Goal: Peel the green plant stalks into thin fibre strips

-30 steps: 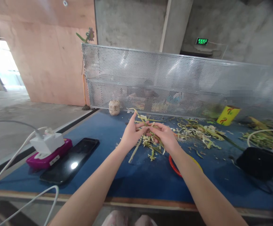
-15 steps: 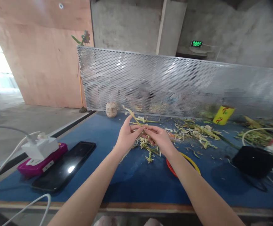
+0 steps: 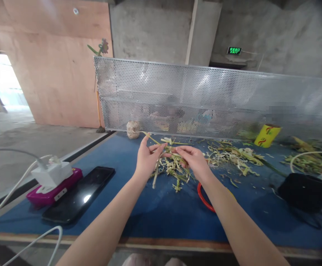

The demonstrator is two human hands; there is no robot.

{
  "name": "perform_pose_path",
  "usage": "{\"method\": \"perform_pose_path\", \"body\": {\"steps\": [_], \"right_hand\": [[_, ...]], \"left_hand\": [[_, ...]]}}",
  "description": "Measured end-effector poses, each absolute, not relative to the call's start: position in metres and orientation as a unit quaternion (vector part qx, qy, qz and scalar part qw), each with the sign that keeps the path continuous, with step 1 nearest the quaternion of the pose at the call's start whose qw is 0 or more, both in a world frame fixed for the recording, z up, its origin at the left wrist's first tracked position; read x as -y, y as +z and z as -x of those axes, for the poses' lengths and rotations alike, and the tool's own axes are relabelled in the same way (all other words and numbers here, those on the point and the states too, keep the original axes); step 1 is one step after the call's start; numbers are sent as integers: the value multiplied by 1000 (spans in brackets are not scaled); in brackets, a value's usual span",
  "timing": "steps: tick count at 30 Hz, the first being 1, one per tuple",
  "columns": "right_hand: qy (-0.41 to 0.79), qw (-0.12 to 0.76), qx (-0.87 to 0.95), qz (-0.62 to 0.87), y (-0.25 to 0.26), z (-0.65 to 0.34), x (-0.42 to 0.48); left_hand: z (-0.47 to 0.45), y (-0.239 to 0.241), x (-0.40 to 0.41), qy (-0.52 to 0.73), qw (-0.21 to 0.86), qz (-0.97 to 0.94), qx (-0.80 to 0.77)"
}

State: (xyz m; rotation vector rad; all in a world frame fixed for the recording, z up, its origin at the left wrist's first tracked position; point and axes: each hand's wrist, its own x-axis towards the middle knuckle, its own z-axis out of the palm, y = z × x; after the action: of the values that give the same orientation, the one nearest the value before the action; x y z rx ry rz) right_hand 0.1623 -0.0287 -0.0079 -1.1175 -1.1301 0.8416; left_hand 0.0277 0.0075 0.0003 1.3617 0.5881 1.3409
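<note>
My left hand (image 3: 146, 158) is closed on a thin, pale yellow-green plant stalk (image 3: 154, 139). One end of the stalk sticks out past the thumb toward the back left. A short way to the right, my right hand (image 3: 193, 159) pinches with thumb and forefinger at what looks like the stalk's other end; its lower fingers are partly hidden. Beneath both hands lies a loose pile of plant scraps (image 3: 174, 170), pale green and curled. Beside my right forearm a red ring-shaped rim (image 3: 202, 199) shows, partly covered by the arm.
On the blue tabletop (image 3: 149, 218) at left are a black phone (image 3: 80, 195) and a purple power strip (image 3: 52, 194) with a white plug. More plant scraps (image 3: 238, 157), a yellow roll (image 3: 267, 136) and a black object (image 3: 305, 192) lie right. A perforated metal screen (image 3: 161, 81) stands behind.
My hands have moved apart slightly, uncovering more of the plant pile. The stalk's free end now points lower and farther left. My right forearm covers more of the yellow part by the red rim.
</note>
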Motion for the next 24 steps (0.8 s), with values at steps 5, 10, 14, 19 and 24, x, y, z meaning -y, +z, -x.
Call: {"method": "perform_pose_path", "body": {"steps": [5,10,14,19,24], "right_hand": [[408,571,516,491,-9,-163,29],[442,558,520,471,-11,-158,30],[432,603,503,443,-13,-157,27],[414,621,503,436,-17,-159,24],[403,627,501,440,-16,-160,25]], "left_hand": [[-28,1,-7,556,538,-593,-224],[-27,0,-8,556,538,-599,-208],[-28,-2,-9,538,545,-604,-222],[-29,-4,-10,528,559,-572,-287],[-30,-3,-7,492,632,-550,-236]]}}
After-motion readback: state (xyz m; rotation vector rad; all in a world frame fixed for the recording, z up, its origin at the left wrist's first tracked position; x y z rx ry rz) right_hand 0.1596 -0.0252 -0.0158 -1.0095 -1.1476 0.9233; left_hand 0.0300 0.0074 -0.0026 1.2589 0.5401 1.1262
